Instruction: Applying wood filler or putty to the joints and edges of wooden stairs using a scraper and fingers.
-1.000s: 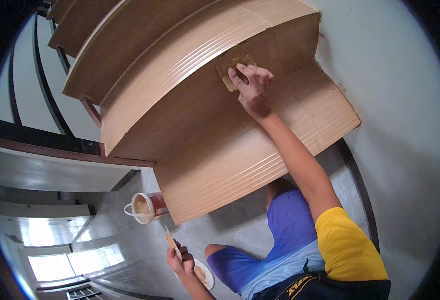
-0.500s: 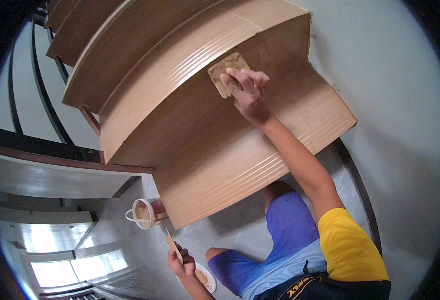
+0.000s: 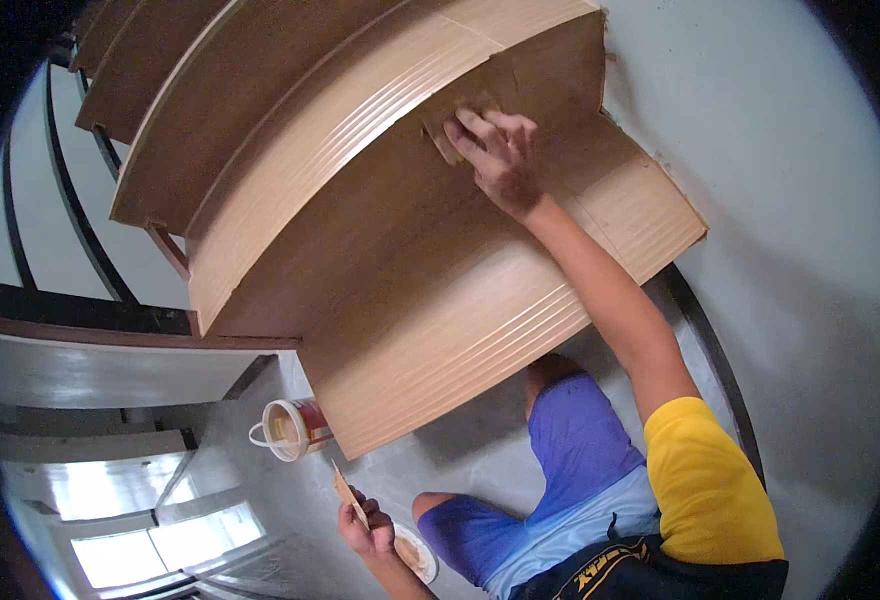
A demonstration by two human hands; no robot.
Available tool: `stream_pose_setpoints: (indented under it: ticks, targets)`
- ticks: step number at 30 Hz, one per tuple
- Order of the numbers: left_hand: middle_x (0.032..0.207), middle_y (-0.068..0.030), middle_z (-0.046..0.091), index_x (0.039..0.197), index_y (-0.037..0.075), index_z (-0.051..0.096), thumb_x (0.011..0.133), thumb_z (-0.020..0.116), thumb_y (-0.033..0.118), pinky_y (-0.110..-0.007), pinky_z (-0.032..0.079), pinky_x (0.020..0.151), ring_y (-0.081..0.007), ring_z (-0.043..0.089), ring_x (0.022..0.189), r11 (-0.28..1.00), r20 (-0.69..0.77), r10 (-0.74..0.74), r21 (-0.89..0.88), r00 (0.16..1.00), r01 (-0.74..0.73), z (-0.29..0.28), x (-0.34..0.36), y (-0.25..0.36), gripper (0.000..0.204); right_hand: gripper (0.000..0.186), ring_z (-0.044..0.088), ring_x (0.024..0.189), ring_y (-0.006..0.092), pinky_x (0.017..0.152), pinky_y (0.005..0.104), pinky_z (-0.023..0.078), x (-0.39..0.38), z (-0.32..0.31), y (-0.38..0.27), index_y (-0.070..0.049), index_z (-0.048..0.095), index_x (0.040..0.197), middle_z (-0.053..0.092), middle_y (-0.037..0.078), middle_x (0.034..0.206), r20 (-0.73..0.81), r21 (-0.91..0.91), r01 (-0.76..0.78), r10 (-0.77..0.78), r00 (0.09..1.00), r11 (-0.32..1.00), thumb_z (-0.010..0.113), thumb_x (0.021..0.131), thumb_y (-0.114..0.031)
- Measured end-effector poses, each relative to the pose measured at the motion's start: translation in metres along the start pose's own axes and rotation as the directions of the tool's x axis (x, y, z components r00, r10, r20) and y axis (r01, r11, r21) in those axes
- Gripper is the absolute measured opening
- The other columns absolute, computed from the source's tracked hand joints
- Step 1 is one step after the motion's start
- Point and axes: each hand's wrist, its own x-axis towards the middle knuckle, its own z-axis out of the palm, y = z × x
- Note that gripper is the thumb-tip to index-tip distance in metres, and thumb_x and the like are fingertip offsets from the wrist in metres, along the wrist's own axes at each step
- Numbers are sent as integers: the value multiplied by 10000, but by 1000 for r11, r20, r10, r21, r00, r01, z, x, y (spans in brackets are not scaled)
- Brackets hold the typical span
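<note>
Head view: the right hand grips a scraper against the riser beneath a ridged tread; the left hand, well apart, clasps a tan blade beside a plate, near a bucket.

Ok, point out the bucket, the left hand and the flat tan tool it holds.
Bucket (image 3: 314,418): head view, on its reddish side wall.
Left hand (image 3: 368,532): head view, on the hand's middle.
Flat tan tool (image 3: 347,494): head view, on the middle of its visible part.

Yellow lettering crosses the black shirt.
</note>
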Motion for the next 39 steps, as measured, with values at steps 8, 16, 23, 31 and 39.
stream_pose_setpoints:
  ticks: [8,16,23,31,39]
  targets:
    - [988,-33,672,1132,50,575,898,410,163,-172,371,378,-92,517,556,993,56,-46,-107,997,51,-2,2,0,308,299,487,1023,145,849,336,337,12,-21,20,-212,695,1046,573,-67,1146,87,-108,83,-73,994,991,661,754,-155]
    - [944,-25,669,1147,41,570,884,430,155,-171,383,406,-82,506,576,1000,116,-7,8,993,6,6,-1,-2,319,297,504,966,149,843,341,334,13,-26,31,-202,683,1055,571,-72,1093,30,-58,95,-93,995,994,644,764,-152]
    - [929,-31,675,1155,42,571,884,433,162,-169,384,406,-83,534,598,995,110,-32,-94,993,42,16,-7,-6,327,266,539,906,175,809,339,368,-3,-46,51,-133,684,1037,630,-15,1006,127,-62,56,-48,991,997,599,792,-75]
    - [908,-6,675,1101,90,594,872,445,152,-166,388,376,-73,521,557,991,16,-62,-122,998,63,-1,-5,-10,280,269,570,1010,307,879,382,458,32,-26,57,-6,609,1116,591,162,1108,-49,159,-511,524,850,845,487,895,-100]
    - [838,12,647,1040,84,590,866,459,150,-160,392,384,-64,464,522,988,-91,-25,-157,996,11,-4,-14,-10,228,297,560,988,324,851,410,450,37,0,-71,-19,604,1149,582,148,1093,21,179,-538,543,839,824,523,869,-74]
